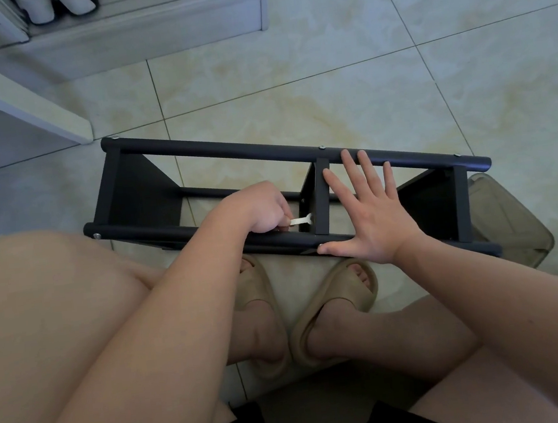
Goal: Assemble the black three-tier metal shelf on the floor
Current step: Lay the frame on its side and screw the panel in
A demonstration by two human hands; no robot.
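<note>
– Grip first: what has the left hand [263,209] got?
– It is curled tight round a small flat white wrench [301,221]. The tool's far end sits at the foot of the middle black metal panel [317,200], where that panel meets the near round black rail [155,231]. The fastener itself is hidden behind the tool.
– And the other one?
– The right hand [371,215] holds nothing. It lies flat and spread, palm down, with its thumb on the near rail and its fingertips reaching the far rail [420,162], just beside the same panel.
– Where is the black three-tier metal shelf [131,192]?
– On its side on the pale tiled floor [391,44], just beyond the person's tan slide sandals [341,294]. Its right end is near a smoky translucent bin [519,220].
– So, tightening the middle tier. Advice?
– I'd judge so. Seat the wrench fully before turning, and take short swings, since the rail crowds the hand. Let the flat palm stop the frame rolling. Snug it only once the panel sits square; a slipping tool could round the fastener.
</note>
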